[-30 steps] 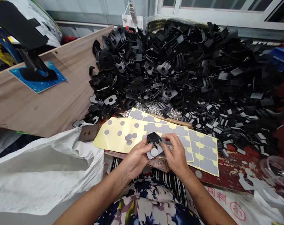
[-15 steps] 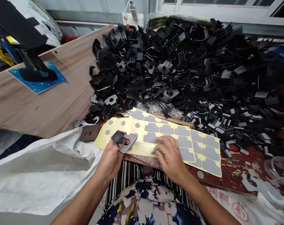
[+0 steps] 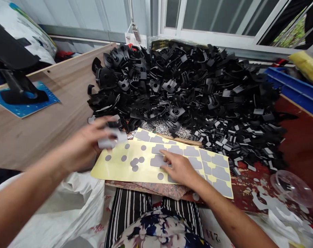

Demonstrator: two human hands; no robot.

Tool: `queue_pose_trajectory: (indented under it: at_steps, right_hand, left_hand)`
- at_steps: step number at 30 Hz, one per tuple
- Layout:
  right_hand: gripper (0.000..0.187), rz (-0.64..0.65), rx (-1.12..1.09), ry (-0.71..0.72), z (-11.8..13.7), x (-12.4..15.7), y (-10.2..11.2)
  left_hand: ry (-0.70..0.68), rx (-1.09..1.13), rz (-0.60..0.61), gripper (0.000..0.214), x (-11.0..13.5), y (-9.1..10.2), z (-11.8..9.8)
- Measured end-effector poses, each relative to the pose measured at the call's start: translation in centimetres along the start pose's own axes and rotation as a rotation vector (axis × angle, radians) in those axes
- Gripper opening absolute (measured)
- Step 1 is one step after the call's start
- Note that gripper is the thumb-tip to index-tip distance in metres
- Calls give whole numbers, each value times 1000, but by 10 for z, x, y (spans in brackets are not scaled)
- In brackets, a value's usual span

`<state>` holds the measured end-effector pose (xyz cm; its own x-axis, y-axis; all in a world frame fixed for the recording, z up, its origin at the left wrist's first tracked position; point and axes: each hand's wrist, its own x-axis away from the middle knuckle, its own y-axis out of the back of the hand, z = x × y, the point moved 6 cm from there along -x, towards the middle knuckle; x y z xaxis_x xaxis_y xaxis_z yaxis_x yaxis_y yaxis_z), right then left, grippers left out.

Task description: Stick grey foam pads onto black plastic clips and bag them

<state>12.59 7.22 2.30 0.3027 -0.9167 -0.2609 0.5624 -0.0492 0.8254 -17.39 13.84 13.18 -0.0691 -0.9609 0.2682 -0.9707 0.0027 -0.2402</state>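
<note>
At the left end of the glossy yellow backing sheet [image 3: 117,174], your left hand [image 3: 92,136] has swung outward; blur leaves its grip on the flat grey-faced part [image 3: 121,136] uncertain. Only your empty right hand [image 3: 179,168] remains over the grey tabbed stickers [image 3: 156,161].

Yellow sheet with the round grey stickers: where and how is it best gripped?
Probably pinch the yellow sheet by its near-left corner, coming from the near-left side: it is thin and flat, that corner is bare of stickers, and the right hand is farther right.
</note>
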Motion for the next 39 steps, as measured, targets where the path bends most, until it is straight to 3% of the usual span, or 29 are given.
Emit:
queue_pose_trajectory:
  at_steps: [1,3,5,7,9,12,14,16,18,20,24,26,28,32,39]
  right_hand:
    - [29,-50,-31,-41,-16,-12,13]
    - [23,-227,8,-131,-49,-38,40]
    - [19,-368,73,-186,-75,-62,58]
    - [19,-419,73,-217,-92,-83,60]
    - [26,-434,31,-239,-102,-98,51]
    - [38,-463,-63,-294,-110,-110,37]
    - [34,-464,-132,-325,-110,-115,33]
    - [26,-449,-188,-321,-102,-116,34]
    - [19,-431,-225,-272,-82,-109,37]
    - [15,-386,-225,-123,-49,-94,37]
    - [24,-205,-138,316,28,-37,17]
    - [26,-180,-171,386,42,-8,10]
    - [25,-221,-232,311,35,13,8]
    - [14,-339,-266,23,-3,33,8]
    - [22,-241,-245,-139,-15,44,-13]
  left_hand:
    - [-166,-5,-29,63,-8,6,-32]
    - [-468,41,-173,41,-13,19,-79]
    - [-553,52,-201,27,-14,15,-82]
    - [-348,-10,-82,27,-18,-9,-40]
    - [-7,-67,78,37,-19,-39,28]
    - [213,7,248,41,-13,-75,107]
    - [254,76,326,39,-11,-94,133]
    - [269,135,325,40,-11,-105,142]
    - [281,223,276,47,-14,-112,142]
    - [290,336,251,54,-17,-118,139]
    - [245,406,246,62,-18,-122,142]
    - [224,333,193,64,-18,-116,149]
    - [217,254,141,65,-20,-108,156]
    - [203,133,95,63,-26,-94,157]
    - [114,78,177,57,-39,-98,159]
